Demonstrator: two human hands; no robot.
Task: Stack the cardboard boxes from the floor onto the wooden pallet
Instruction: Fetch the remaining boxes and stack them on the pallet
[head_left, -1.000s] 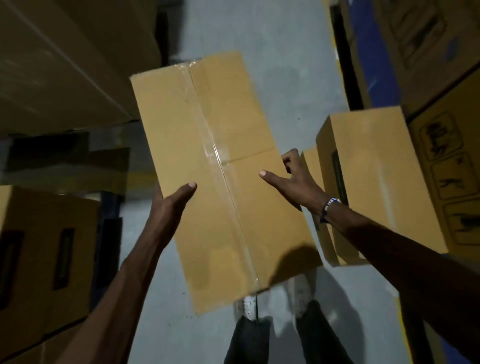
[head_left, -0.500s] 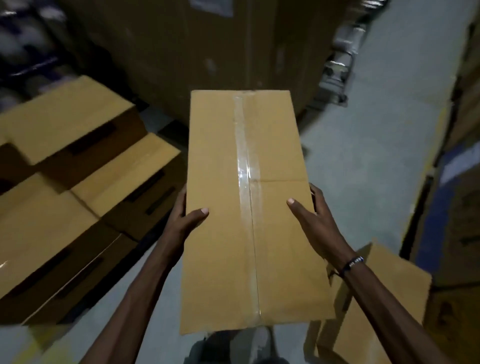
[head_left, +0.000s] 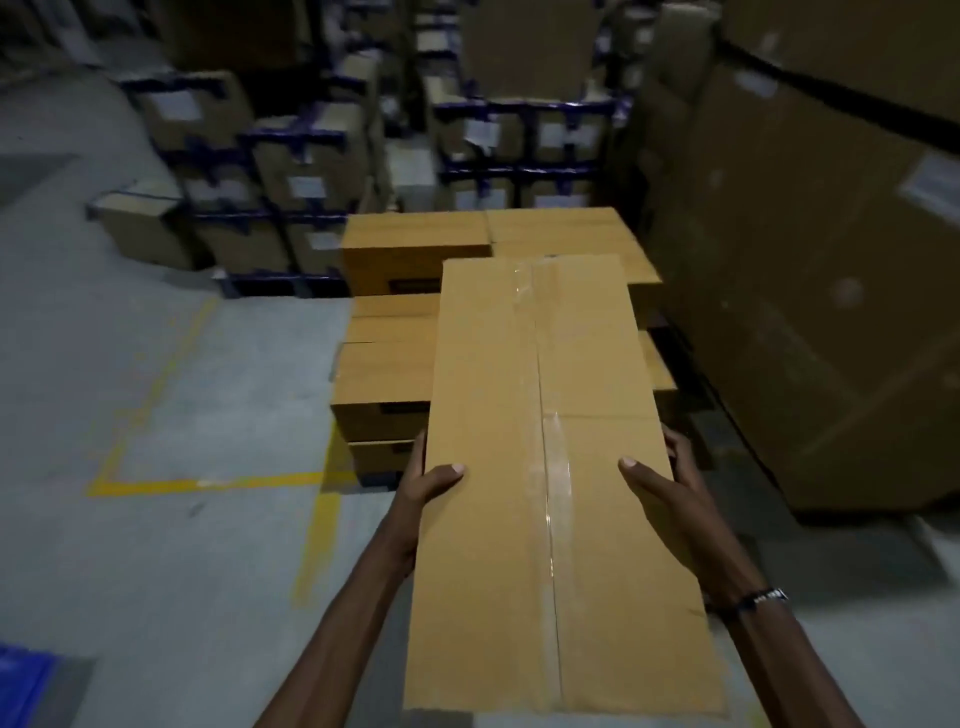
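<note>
One view only, from a head-worn wide-angle camera. It looks forward and steeply down from above the person's arms, facing along the long cardboard box (head_left: 545, 467) held close beneath the lens. The left hand (head_left: 431, 480) and right hand (head_left: 670, 488) sit low in the centre, forearms entering from the bottom edge. Beyond the box's far end lies the stack of boxes (head_left: 415, 244), nearer than the dim racks of cartons (head_left: 291, 171) at the top. Grey floor (head_left: 156, 571) fills the left side. Straight edges bow toward the borders. No second view overlaps.
</note>
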